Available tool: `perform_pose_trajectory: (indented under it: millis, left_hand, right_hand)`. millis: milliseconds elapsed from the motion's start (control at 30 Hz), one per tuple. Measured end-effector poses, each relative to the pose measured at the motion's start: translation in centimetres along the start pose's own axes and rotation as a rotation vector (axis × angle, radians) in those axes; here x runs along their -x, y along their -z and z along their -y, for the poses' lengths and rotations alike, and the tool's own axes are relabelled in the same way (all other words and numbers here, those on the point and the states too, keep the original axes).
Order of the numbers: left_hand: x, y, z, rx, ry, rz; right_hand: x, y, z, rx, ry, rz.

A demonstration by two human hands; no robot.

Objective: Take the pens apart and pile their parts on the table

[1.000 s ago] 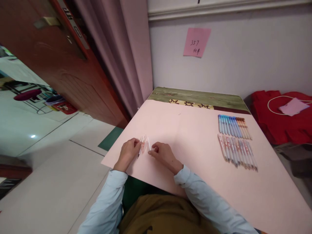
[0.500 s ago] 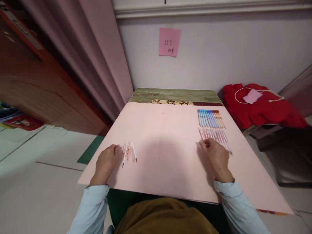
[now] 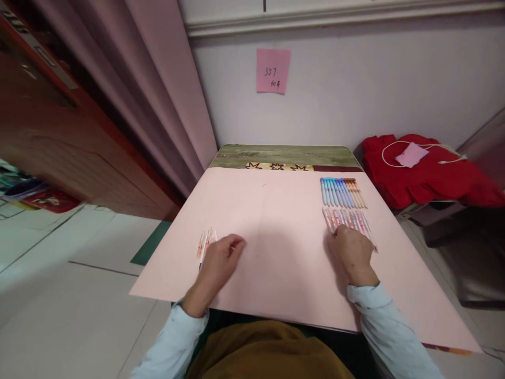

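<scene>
A pink sheet (image 3: pixel 284 231) covers the table. On its left part lies a small bunch of pale pens (image 3: pixel 204 243). My left hand (image 3: pixel 220 259) rests just right of them, knuckles up and fingers curled under; what they hold is hidden. Two rows of pens lie at the right: a blue and orange row (image 3: pixel 341 191) farther back and a pink and white row (image 3: pixel 351 220) nearer. My right hand (image 3: pixel 352 252) sits on the near ends of the pink and white row with its fingers bent down onto the pens, fingertips hidden.
The table's green top with a patterned strip (image 3: pixel 284 158) shows beyond the sheet. A pink note (image 3: pixel 273 70) hangs on the wall. A red cloth with a white cord (image 3: pixel 422 168) lies at the right. A curtain (image 3: pixel 158 89) and a wooden door (image 3: pixel 59 131) stand at the left.
My right hand left the small bunch and went to the pink and white row at the right. My left hand shifted right, over the thin pen that lay beside the bunch. The view swung right.
</scene>
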State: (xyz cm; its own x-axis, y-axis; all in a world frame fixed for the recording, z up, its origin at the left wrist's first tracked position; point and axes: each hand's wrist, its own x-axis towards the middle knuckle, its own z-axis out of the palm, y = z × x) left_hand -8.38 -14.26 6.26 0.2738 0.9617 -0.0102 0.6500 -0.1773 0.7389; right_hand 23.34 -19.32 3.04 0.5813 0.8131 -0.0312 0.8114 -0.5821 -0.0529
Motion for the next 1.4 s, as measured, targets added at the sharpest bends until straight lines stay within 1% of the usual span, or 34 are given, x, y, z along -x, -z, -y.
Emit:
perform_pose_trajectory:
  millis: [67, 100, 167, 200, 233, 300, 333, 367, 400, 500, 533, 567, 633, 700, 767, 833, 867, 900, 1033, 1067, 1100, 1133, 1200, 1233, 1267, 1367, 1400]
  left_hand:
    - [0.5, -2.4, -1.3, 0.26, 0.029, 0.161]
    - [0.7, -3.5, -2.0, 0.4, 0.07, 0.228]
    - [0.6, -5.4, -3.1, 0.701, 0.194, 0.285]
    - [0.4, -6.0, -3.6, 0.858, 0.248, 0.304]
    - [0.2, -6.4, -4.0, 1.003, 0.285, 0.314]
    - [-0.3, -6.8, -4.7, 1.205, 0.3, 0.307]
    - [-0.5, -6.7, -4.9, 1.251, 0.29, 0.283]
    - [-0.7, -6.6, -4.9, 1.27, 0.281, 0.247]
    - [-0.9, -6.4, -4.9, 1.274, 0.275, 0.205]
    - [-1.1, -5.7, -4.3, 1.287, 0.29, 0.107]
    - [-1.1, -5.5, -4.0, 1.294, 0.299, 0.092]
    - [-1.1, -5.3, -3.8, 1.298, 0.312, 0.087]
    - [-1.1, -4.9, -3.4, 1.297, 0.35, 0.11]
    - [-1.0, -4.4, -3.1, 1.298, 0.376, 0.177]
    - [-0.9, -3.9, -2.8, 1.295, 0.363, 0.261]
    - [-0.8, -3.7, -2.6, 1.273, 0.333, 0.299]
    - [-0.8, -3.7, -2.4, 1.25, 0.321, 0.285]
    - [-0.8, -3.8, -2.4, 1.224, 0.311, 0.25]
    - [-1.2, -4.4, -2.3, 1.168, 0.259, 0.056]
    - [-1.3, -4.5, -2.3, 1.167, 0.249, 0.016]
    - [-1.3, -4.5, -2.3, 1.164, 0.244, -0.014]
    - [-1.4, -4.5, -2.3, 1.156, 0.243, -0.036]
    - [-1.4, -4.4, -2.2, 1.136, 0.241, -0.062]
    - [-1.4, -4.3, -2.2, 1.126, 0.237, -0.072]
    - [-1.4, -4.2, -2.1, 1.118, 0.231, -0.088]
    - [-1.3, -4.0, -2.2, 1.106, 0.207, -0.145]
    - [-1.3, -3.9, -2.3, 1.102, 0.201, -0.152]
  right_hand:
    - [0.8, 0.6, 0.0, -0.054, -0.003, -0.029]
    - [1.4, 0.8, 0.1, -0.123, 0.0, -0.048]
    - [2.9, 1.4, 0.6, -0.381, 0.039, -0.05]
    - [3.7, 1.6, 1.1, -0.563, 0.077, -0.011]
    - [4.4, 1.7, 1.8, -0.761, 0.126, 0.068]
    - [5.7, 1.6, 3.3, -1.101, 0.207, 0.316]
    - [6.2, 1.4, 4.1, -1.206, 0.226, 0.432]
    - [6.5, 1.1, 4.9, -1.277, 0.241, 0.515]
    - [6.7, 0.8, 5.6, -1.318, 0.262, 0.557]
    - [7.1, 0.1, 7.2, -1.372, 0.349, 0.585]
    - [7.3, 0.0, 7.6, -1.397, 0.364, 0.629]
    - [7.5, -0.1, 8.0, -1.437, 0.362, 0.704]
    - [8.0, -0.2, 8.7, -1.57, 0.316, 0.902]
    - [8.4, -0.3, 9.2, -1.731, 0.253, 1.07]
    - [8.8, -0.5, 9.6, -1.844, 0.187, 1.205]
    - [8.9, -0.6, 9.9, -1.876, 0.13, 1.289]
    - [8.9, -0.6, 10.0, -1.87, 0.112, 1.286]
    - [9.0, -0.6, 10.1, -1.856, 0.1, 1.244]
    - [8.9, -0.3, 10.6, -1.781, 0.086, 0.898]
    - [8.9, -0.3, 10.7, -1.767, 0.078, 0.853]
    - [8.8, -0.3, 10.8, -1.758, 0.061, 0.861]
    - [8.8, -0.3, 10.9, -1.752, 0.034, 0.915]
    - [8.8, -0.4, 11.1, -1.745, -0.033, 1.064]
    - [8.8, -0.5, 11.1, -1.749, -0.054, 1.107]
    - [8.9, -0.5, 11.2, -1.763, -0.062, 1.104]
    - [9.0, -0.5, 11.3, -1.838, -0.041, 0.943]
    - [9.0, -0.5, 11.4, -1.856, -0.036, 0.92]
